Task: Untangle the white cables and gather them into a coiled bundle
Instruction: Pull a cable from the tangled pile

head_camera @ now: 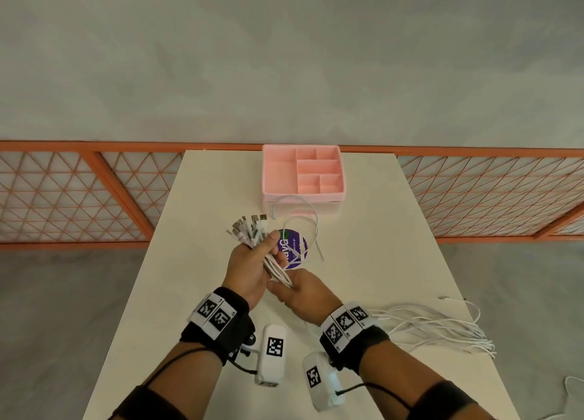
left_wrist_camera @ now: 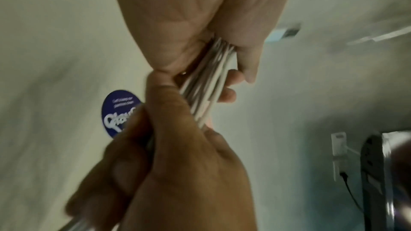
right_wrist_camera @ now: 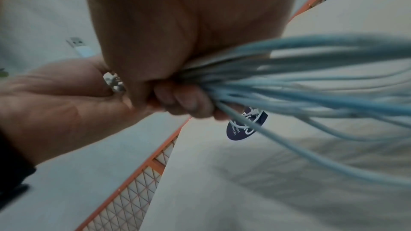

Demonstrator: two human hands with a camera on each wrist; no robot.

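Note:
Several white cables (head_camera: 276, 269) run as one bunch through both hands above the table. My left hand (head_camera: 252, 261) grips the bunch just below its USB plugs (head_camera: 246, 228), which fan out up and to the left. My right hand (head_camera: 297, 288) grips the same bunch right behind the left. In the left wrist view the cables (left_wrist_camera: 209, 83) pass from my left hand (left_wrist_camera: 200, 41) into my right hand (left_wrist_camera: 177, 155). In the right wrist view the strands (right_wrist_camera: 300, 83) stream from my right hand (right_wrist_camera: 177, 85) to the right. The tails (head_camera: 442, 331) lie spread over the table's right side.
A pink divided organizer tray (head_camera: 271, 195) stands at the table's far end. One loose white cable (head_camera: 303, 220) loops in front of it, over a round purple sticker (head_camera: 294, 249). The cream table (head_camera: 379, 230) is narrow, with an orange lattice fence (head_camera: 79, 192) behind it.

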